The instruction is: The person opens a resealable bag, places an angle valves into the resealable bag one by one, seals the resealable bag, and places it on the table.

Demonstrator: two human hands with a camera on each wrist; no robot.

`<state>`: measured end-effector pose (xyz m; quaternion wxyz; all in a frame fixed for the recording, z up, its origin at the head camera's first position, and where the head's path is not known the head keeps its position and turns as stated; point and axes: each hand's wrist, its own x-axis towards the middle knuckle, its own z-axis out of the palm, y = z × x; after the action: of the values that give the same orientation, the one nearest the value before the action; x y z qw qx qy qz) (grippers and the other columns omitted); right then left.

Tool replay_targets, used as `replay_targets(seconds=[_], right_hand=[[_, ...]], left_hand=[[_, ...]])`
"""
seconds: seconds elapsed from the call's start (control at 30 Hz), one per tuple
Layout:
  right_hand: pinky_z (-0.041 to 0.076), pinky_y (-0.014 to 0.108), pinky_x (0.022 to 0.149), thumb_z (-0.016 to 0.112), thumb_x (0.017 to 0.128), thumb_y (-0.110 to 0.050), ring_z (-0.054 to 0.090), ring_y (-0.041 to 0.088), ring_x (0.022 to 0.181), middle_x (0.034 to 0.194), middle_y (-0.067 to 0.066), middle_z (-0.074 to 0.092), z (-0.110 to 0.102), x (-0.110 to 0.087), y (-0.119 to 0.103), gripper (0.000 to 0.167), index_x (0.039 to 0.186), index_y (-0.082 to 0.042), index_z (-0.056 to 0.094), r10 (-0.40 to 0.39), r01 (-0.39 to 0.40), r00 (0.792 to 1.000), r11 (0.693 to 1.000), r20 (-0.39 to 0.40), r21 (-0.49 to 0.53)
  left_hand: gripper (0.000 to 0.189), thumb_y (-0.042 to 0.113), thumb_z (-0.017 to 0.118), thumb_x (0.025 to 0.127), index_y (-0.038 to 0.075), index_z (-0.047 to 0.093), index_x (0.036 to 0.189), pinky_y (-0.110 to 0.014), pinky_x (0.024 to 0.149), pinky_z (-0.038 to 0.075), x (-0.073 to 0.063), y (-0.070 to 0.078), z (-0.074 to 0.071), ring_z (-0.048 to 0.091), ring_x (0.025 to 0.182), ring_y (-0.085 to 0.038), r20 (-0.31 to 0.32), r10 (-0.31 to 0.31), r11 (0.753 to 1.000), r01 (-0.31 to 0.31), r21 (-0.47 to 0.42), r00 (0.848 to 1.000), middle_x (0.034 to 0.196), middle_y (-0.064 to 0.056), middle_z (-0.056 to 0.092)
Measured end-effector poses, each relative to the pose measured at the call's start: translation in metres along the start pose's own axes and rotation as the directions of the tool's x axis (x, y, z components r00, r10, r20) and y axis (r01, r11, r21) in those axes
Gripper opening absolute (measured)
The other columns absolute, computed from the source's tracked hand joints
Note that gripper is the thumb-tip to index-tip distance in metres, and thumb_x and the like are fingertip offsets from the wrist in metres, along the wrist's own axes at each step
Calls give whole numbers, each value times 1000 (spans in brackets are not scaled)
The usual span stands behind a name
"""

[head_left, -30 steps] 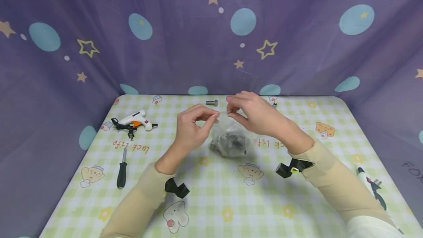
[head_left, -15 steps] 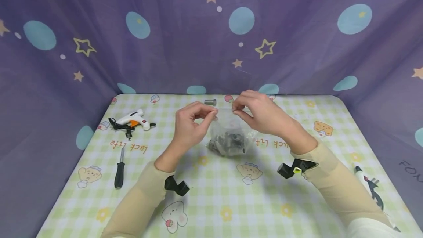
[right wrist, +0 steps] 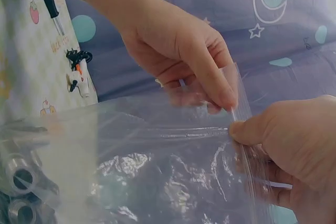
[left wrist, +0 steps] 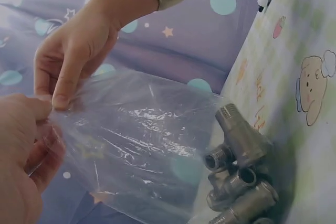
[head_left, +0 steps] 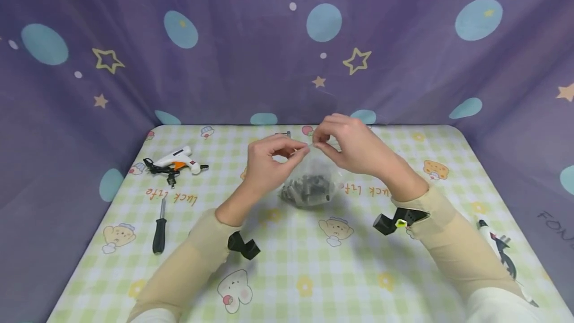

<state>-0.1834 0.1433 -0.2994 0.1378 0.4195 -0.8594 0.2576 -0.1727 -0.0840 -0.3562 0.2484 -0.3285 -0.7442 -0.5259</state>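
Observation:
A clear zip-lock bag (head_left: 314,166) hangs upright between my two hands over the middle of the table. Grey metal threaded pipe fittings (left wrist: 241,135) lie bunched in its bottom. My left hand (head_left: 271,163) pinches the bag's top edge between thumb and fingers. Just right of it, my right hand (head_left: 352,146) pinches the same edge, the fingertips of both hands close together. The right wrist view shows the ridged zip strip (right wrist: 244,166) running under both thumbs. Whether the seal is closed at every point, I cannot tell.
A white glue gun (head_left: 179,159) with a black cord lies at the back left, a black-handled screwdriver (head_left: 159,233) in front of it. Behind my left hand a metal bolt (head_left: 288,134) is partly hidden. Another white-and-black tool (head_left: 498,245) lies by the right edge.
My left hand has slid rightward along the bag's top edge, closing the gap to my right hand. The left hand now covers most of the bolt. The head view has shifted slightly.

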Motion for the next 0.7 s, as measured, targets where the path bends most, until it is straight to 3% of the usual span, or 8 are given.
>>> replay_targets(seconds=[0.17,0.37,0.7], right_hand=[[57,35,77,74,100,-7,67,19,88,92,4,71,-2,-3,0,2,99,-8,75,1,-1,1000,1000,30,2],[56,35,74,76,98,-5,65,19,88,96,5,70,1,-6,-1,5,101,-8,75,-29,31,998,999,61,-25],[55,34,71,76,97,-5,62,20,83,98,7,69,1,-11,1,6,103,-6,75,-31,36,998,996,63,-82]], left_hand=[[4,5,81,93,5,84,90,-23,67,64,1,3,-1,73,70,-18,27,-42,999,41,27,999,82,-9,79],[5,4,83,91,8,84,88,-26,66,64,-2,5,-11,72,73,-17,68,-125,992,125,-2,990,84,-8,79],[6,6,82,92,7,84,87,-24,64,62,-3,4,-19,72,73,-14,81,-171,984,174,-34,982,88,-9,81]])
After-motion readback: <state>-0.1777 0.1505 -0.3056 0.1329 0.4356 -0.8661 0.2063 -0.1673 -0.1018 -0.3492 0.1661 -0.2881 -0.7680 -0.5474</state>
